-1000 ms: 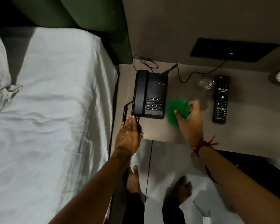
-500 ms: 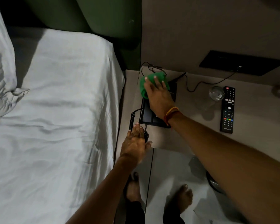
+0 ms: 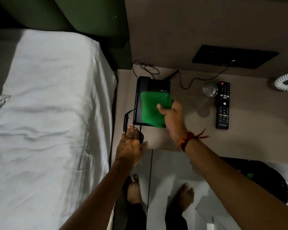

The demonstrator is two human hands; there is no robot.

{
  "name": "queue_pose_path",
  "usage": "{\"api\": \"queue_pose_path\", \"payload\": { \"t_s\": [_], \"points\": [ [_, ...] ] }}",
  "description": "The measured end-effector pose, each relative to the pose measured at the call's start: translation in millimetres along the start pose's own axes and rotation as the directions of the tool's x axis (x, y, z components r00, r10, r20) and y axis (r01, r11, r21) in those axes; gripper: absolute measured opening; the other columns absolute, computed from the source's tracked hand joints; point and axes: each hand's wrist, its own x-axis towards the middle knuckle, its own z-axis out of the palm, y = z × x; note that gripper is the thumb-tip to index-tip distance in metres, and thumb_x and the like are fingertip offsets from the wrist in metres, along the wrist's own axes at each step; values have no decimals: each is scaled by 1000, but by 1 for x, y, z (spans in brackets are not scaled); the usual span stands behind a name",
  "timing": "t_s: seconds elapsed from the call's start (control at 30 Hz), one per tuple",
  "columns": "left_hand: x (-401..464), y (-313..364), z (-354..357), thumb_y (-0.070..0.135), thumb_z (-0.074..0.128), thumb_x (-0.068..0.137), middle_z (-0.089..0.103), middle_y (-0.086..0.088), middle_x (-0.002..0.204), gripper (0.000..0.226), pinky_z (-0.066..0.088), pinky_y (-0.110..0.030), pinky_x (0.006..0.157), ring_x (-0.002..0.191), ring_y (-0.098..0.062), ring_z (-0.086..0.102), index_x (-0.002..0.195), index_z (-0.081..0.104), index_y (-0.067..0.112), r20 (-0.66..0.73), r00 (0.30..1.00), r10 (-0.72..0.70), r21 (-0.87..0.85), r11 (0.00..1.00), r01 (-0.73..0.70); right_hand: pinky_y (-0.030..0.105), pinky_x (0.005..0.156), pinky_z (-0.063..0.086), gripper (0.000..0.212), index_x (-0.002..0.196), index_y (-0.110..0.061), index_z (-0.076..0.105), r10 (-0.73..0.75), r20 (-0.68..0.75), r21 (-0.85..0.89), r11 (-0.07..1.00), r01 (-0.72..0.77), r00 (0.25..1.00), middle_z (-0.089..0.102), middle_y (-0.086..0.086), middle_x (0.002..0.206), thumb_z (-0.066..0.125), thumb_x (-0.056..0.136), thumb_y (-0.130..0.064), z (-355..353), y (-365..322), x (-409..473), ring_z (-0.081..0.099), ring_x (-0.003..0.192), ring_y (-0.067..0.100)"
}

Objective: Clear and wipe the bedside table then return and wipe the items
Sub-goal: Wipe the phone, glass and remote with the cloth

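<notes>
A black desk telephone (image 3: pixel 150 85) lies at the left of the bedside table (image 3: pixel 198 138). My right hand (image 3: pixel 173 118) grips a green cloth (image 3: pixel 154 108) that is spread over the phone's keypad and near half. My left hand (image 3: pixel 131 143) rests flat at the table's front left corner, fingers over the phone's coiled cord (image 3: pixel 125 120), just below the phone. A clear drinking glass (image 3: pixel 209 89) and a black TV remote (image 3: pixel 223 105) stand side by side to the right of the phone.
A bed with a white sheet (image 3: pixel 48 122) borders the table on the left. A black wall panel (image 3: pixel 234 56) with a cable sits above the table. A white coiled cord (image 3: pixel 286 80) lies at the right edge. A dark bin (image 3: pixel 264 180) stands below right, beside my bare feet.
My right hand has drawn the green cloth from the phone's far end back toward me over the keypad. My left hand has stayed at the cord.
</notes>
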Motion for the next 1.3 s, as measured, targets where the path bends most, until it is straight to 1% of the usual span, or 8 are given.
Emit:
{"api": "queue_pose_path", "payload": {
  "t_s": [0.13,0.23,0.37,0.57,0.7,0.87,1.07,1.3],
  "points": [
    [-1,6,-2,57,36,103,-3,-13,172,84,-3,-33,126,160,-23,-4,162,5,6,17,1000,-22,-39,999,23,16,85,54,29,121,-7,64,-277,-269,-312,931,189,922,71,9,111,59,93,-1,-17,-32,36,68,107,28],
    [-1,9,-3,60,36,101,0,-13,172,86,0,-36,128,160,-23,-2,162,8,7,21,999,-35,-55,998,36,40,97,55,51,135,-13,55,-503,20,-746,568,348,864,64,13,130,54,88,6,-17,-28,60,62,119,33],
    [1,12,-7,55,39,104,2,-12,172,80,2,-38,130,160,-23,0,163,11,8,38,997,-62,-61,996,64,58,125,19,68,151,-13,37,-272,426,-878,106,467,863,20,15,167,49,88,11,-12,18,57,15,155,39],
    [-4,15,-13,42,25,106,5,-14,171,66,-2,-34,126,160,-24,1,161,16,7,44,998,-41,6,999,41,53,126,-3,81,158,-18,16,-163,519,-855,-99,509,839,-7,9,170,46,88,9,-25,61,11,-8,157,34],
    [-11,33,-20,29,45,103,43,-15,155,47,35,-42,121,141,-32,45,146,48,11,-95,989,-116,39,992,120,49,126,21,72,149,-14,42,-362,518,-785,161,599,775,30,8,165,57,82,6,-45,70,-11,24,154,30],
    [-6,80,-22,26,61,95,58,-9,121,27,52,-41,96,110,-27,58,119,62,14,-308,948,-79,-106,993,48,42,90,60,30,120,-15,58,-104,67,-139,984,112,992,68,3,111,56,94,0,-78,44,-12,69,99,17],
    [52,159,-21,28,65,94,53,-1,131,42,50,-43,108,122,-20,55,134,52,24,-249,968,-38,-546,831,-108,32,65,60,22,109,-11,63,181,-365,587,806,75,913,77,-4,88,51,97,4,-166,18,-12,74,76,11],
    [137,242,-35,21,92,68,46,-6,153,103,38,-33,118,137,-16,47,153,35,15,-111,992,-66,-791,610,-48,34,82,61,19,116,-11,55,-92,-511,185,959,215,854,66,1,104,52,99,-3,-225,-16,24,67,90,11]
  ]
}}
